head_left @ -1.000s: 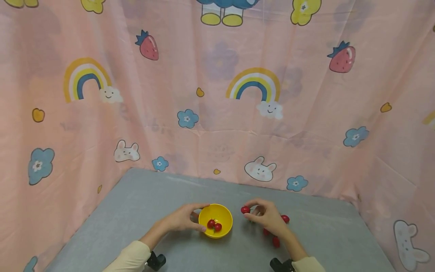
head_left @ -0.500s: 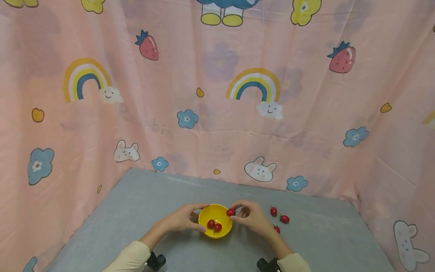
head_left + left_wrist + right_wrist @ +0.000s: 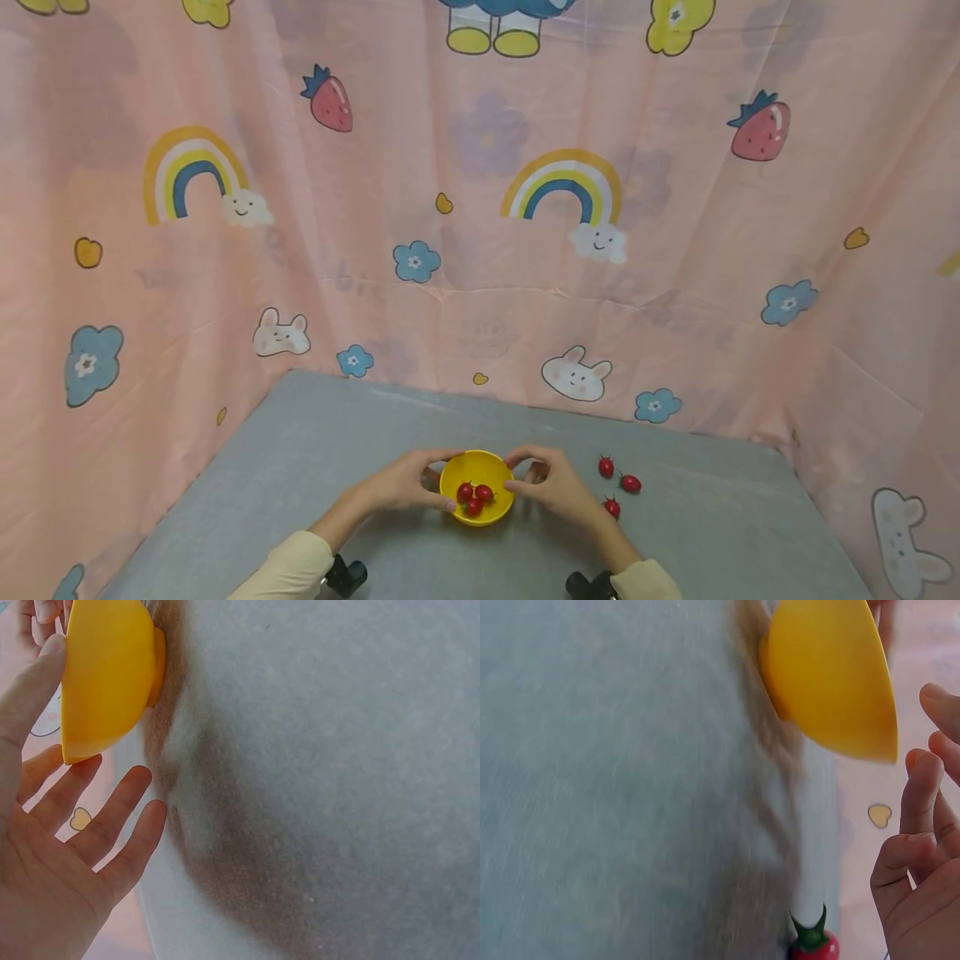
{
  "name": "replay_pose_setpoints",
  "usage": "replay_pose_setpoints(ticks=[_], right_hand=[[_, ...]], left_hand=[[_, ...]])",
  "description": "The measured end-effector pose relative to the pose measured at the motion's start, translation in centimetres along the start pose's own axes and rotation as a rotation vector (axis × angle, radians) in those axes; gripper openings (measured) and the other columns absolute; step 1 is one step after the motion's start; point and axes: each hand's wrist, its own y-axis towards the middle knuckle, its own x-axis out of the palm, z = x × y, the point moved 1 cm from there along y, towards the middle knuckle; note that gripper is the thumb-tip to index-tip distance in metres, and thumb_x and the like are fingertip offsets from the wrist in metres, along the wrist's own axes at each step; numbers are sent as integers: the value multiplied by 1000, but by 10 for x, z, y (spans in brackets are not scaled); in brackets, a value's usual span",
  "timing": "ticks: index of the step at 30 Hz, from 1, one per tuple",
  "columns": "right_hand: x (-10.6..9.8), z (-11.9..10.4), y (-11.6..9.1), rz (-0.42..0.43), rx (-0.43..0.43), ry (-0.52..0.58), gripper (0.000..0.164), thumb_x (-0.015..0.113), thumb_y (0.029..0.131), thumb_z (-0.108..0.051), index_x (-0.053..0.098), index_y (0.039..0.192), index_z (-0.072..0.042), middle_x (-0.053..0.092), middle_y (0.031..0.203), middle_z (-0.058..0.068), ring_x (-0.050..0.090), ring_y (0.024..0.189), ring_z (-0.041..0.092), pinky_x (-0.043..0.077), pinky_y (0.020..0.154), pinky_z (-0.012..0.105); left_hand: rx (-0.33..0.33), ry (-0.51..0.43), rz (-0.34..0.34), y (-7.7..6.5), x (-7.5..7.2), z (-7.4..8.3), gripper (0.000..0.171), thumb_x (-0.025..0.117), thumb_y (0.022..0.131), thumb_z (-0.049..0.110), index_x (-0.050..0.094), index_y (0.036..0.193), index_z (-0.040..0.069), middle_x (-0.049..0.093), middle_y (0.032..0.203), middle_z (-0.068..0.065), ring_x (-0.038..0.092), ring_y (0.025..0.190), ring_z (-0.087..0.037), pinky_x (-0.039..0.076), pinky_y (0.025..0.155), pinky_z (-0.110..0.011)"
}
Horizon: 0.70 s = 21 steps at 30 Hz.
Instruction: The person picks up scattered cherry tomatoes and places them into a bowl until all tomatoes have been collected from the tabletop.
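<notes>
A small yellow bowl [image 3: 483, 467] stands on the grey table, with three cherry tomatoes [image 3: 483, 494] lying in it. My left hand [image 3: 408, 481] holds the bowl's left side, thumb at the near rim and fingers at the far side. In the left wrist view, that thumb [image 3: 51, 649] lies against the rim, while two lower fingers spread free of it. At the right rim is my right hand [image 3: 557, 485], holding nothing. Its fingertips [image 3: 924, 766] sit apart from the bowl in the right wrist view, thumb and fingers loosely bent.
Three more cherry tomatoes, one of them partly behind the right wrist, lie on the grey tabletop [image 3: 720, 517] to the right; the farthest tomato [image 3: 606, 467] has its green stem upward. A pink patterned curtain [image 3: 480, 317] encloses the table's back and sides.
My right hand carried a cherry tomato leftward from the table to the bowl and let it go inside, where three now lie instead of two. My left hand kept its place.
</notes>
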Motion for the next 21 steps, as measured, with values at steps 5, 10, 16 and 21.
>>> replay_pose_setpoints(ticks=[5,10,16,21], right_hand=[[-13,3,-7,24,10,-18,25,79,91,-14,71,111,-2,67,106,14,55,64,18,49,58,23],[-32,9,-21,72,19,-32,29,81,89,-14,70,111,2,68,106,18,53,59,17,46,50,22],[-62,23,-46,133,-5,-33,30,81,88,-10,68,112,5,67,105,20,51,56,12,43,45,24],[-88,34,-66,194,60,-16,31,80,89,-8,68,115,5,65,108,23,51,57,13,43,47,25]], left_hand=[[-13,-5,3,0,0,0,74,85,86,25,50,150,11,52,147,-10,64,111,-26,56,90,-38],[-16,-14,1,0,0,0,74,85,86,24,50,151,11,51,148,-10,64,112,-27,56,91,-38],[-15,-12,1,0,0,1,75,85,86,25,50,151,12,51,148,-11,64,111,-27,56,90,-38],[-11,-14,-1,0,1,2,75,85,86,24,49,151,11,51,148,-10,64,111,-27,56,90,-38]])
